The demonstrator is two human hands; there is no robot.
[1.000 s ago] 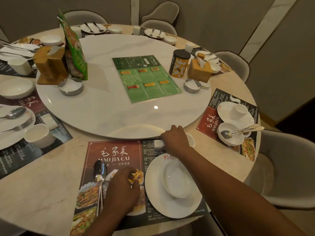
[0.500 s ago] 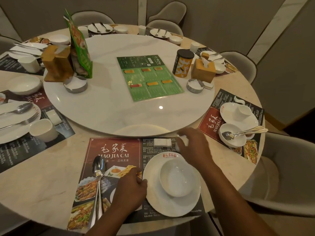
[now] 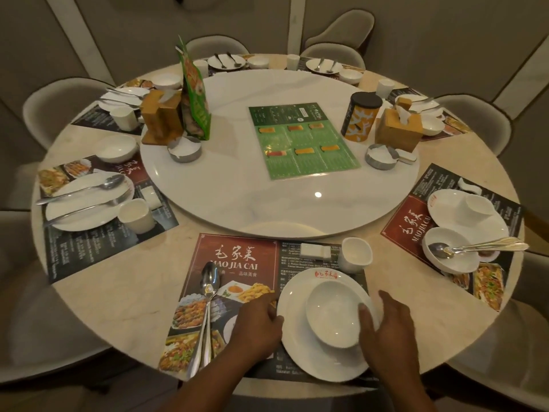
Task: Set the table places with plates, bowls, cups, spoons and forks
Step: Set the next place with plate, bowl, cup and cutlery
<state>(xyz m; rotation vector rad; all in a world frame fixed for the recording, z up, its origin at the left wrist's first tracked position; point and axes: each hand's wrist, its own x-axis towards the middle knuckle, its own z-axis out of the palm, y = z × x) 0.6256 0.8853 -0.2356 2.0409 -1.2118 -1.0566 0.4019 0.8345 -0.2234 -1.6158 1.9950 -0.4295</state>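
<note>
Steadying the nearest place, the left hand curls against the plate, grip unclear; the right hand lies spread, thumb on the bowl atop it. The spoon lies left, the cup beyond: nearly set, I judge. The right neighbour's second bowl holds piled cutlery, unsorted; farther places appear done.

The spoon hides most of what is probably a fork. The fingers of the left hand curl out of sight at the plate rim. Both forearms run off the bottom edge.
</note>
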